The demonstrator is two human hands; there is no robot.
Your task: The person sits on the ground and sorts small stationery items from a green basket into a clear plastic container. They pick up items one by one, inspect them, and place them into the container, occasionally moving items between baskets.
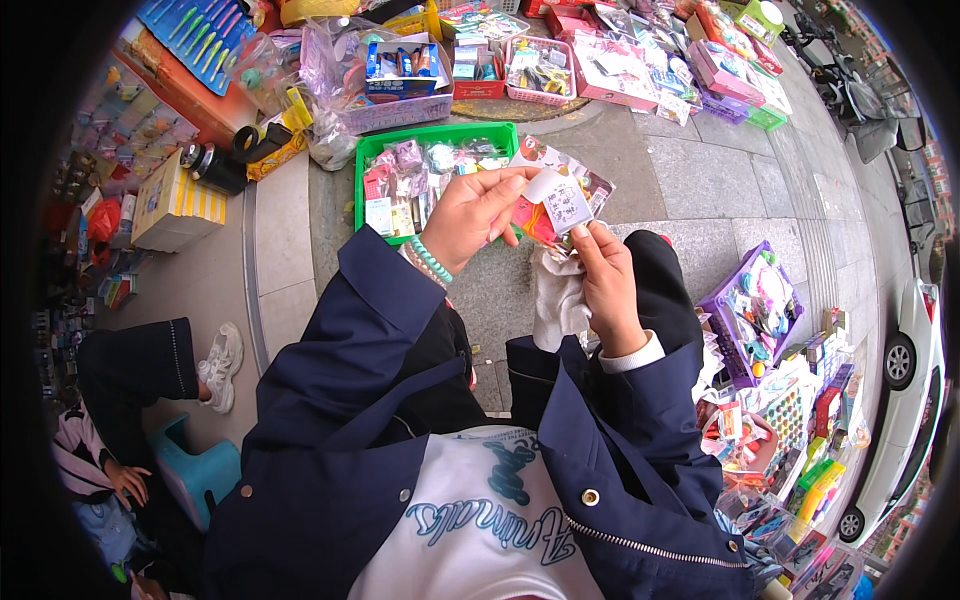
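Note:
My left hand [480, 214], with beaded bracelets at its wrist, pinches the upper left edge of a small white paper slip [568, 201]. The slip bears a drawing and writing, and its left end curls up. Between the thumb and fingers of my right hand [611, 277] are the lower edge of this slip and a printed plastic packet [538, 150] behind it. Red and orange contents [534, 223] show at the packet's lower part. A white cloth [559, 296] hangs beside my right palm; how it is held is hidden. Just beyond my left hand lies a green plastic basket [435, 135] of small packaged goods.
Boxes and baskets of goods line the far side, among them a pink basket [574, 75]. At right stand a purple basket [720, 319] and stacked packages. A person's shoe [223, 367] and a teal stool [195, 469] are at left. A white car [904, 420] is parked beyond.

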